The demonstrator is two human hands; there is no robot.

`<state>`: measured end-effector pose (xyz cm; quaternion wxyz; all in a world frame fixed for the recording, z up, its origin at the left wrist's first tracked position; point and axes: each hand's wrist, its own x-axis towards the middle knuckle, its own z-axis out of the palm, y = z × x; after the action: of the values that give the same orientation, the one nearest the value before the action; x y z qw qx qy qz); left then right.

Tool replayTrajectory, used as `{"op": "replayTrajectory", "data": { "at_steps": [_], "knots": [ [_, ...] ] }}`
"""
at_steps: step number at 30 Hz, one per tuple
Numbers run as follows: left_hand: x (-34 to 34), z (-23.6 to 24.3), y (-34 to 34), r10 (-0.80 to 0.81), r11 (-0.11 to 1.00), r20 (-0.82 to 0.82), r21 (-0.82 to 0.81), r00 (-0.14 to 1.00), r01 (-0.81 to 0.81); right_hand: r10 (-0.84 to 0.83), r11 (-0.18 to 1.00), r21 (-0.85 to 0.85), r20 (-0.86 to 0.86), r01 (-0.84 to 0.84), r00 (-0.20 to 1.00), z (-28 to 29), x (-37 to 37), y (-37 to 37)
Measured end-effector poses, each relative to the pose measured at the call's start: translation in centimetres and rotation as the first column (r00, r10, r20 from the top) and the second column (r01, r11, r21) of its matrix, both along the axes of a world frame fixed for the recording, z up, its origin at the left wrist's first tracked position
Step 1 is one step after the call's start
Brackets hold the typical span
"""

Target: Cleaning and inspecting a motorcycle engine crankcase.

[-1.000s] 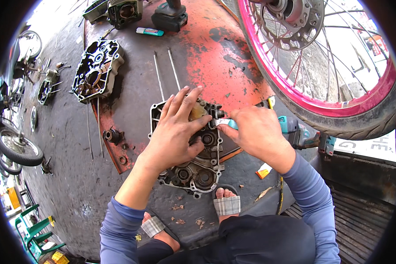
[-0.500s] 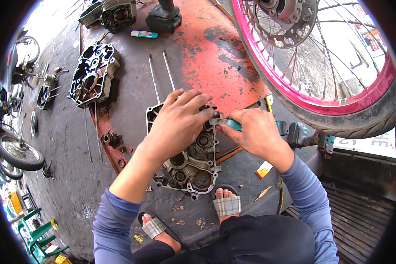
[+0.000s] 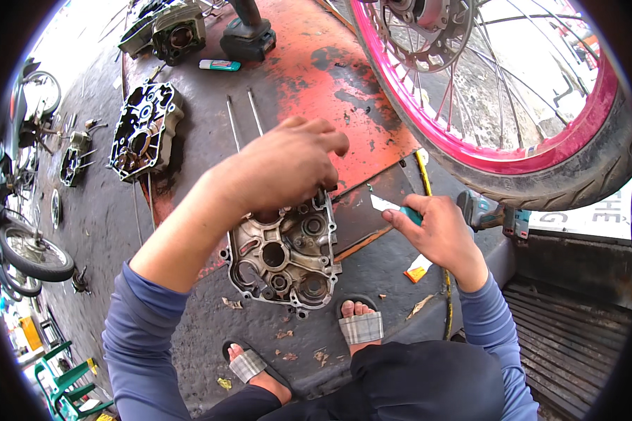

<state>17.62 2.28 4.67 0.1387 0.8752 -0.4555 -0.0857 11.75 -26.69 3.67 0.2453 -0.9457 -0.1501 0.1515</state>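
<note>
A bare metal engine crankcase half (image 3: 272,254) lies below me on the dark ground, its cavities and bearing seats facing up. My left hand (image 3: 284,165) is over its far end, back of the hand up, fingers loosely bent and apart. The hand hides that end and its own fingertips, so contact with the metal cannot be made out. My right hand (image 3: 439,228) is closed round the teal handle of a small scraper (image 3: 383,204). Its pale flat blade points left, apart from the crankcase. Two long thin studs (image 3: 255,112) show beyond my left hand.
Another crankcase half (image 3: 146,133) lies at the left. A cylinder block (image 3: 179,38), cordless tool (image 3: 249,38) and teal-white tube (image 3: 220,65) stand far off. A pink-rimmed wheel (image 3: 534,165) fills the upper right, near a second power tool (image 3: 495,210). An orange-white packet (image 3: 418,269) lies near my foot.
My right hand has drawn the scraper away from the crankcase to the right. My left hand has shifted and its fingers have bent, uncovering more of the casting. The whole view has shifted slightly.
</note>
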Motion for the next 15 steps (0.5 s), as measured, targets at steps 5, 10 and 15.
{"op": "replayTrajectory", "data": {
  "at_steps": [5, 10, 15],
  "knots": [
    [1.0, 0.6, 1.3, 0.263, 0.83, -0.555, -0.288, 0.789, -0.478, -0.135, 0.991, -0.03, -0.117, 0.133, 0.984, -0.8, -0.7, -2.2],
    [2.0, -0.3, 0.4, 0.414, 0.793, -0.634, -0.101, 0.653, -0.601, -0.155, 0.988, 0.003, -0.169, 0.158, 0.973, -2.2, -1.4, -3.9],
    [3.5, -2.5, -1.1, 0.445, 0.766, -0.457, -0.25, 0.77, -0.592, -0.005, 0.986, 0.163, 0.156, -0.021, 0.988, -4.0, -2.3, -3.0]
  ]
}}
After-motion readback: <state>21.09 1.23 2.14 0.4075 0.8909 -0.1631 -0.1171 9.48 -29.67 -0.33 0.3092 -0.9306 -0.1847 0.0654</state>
